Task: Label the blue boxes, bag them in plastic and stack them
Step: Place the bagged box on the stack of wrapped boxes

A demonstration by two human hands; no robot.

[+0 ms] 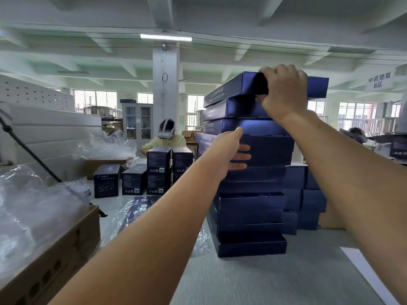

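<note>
- Gripping the top box (231,84) with the right hand (284,91): fingers curled over its near edge, thumb beneath, at the very top of the stack (251,205).
- Bracing the stack about halfway up with the left hand (222,153), fingers straight and flat against its front, holding nothing.
- Probably light and stiff: thin card, flat shape, held by one hand at one edge.
- Sheen on the surface, so likely slick and apt to slide across the stack.
- Best taken with thumb under and fingers over a long edge, or at both ends; squeezing the broad middle may dent it.
- Lying flat, broad faces up and down, slightly askew on the stack, printed edge face turned to the stack's left.
- Long axis seemingly level, running from the stack's left toward its right; hard to confirm through the wide lens.
- Stack tall and uneven, liable to lean; standing on the table (275,282), with loose plastic (35,205) well to its left.
</note>
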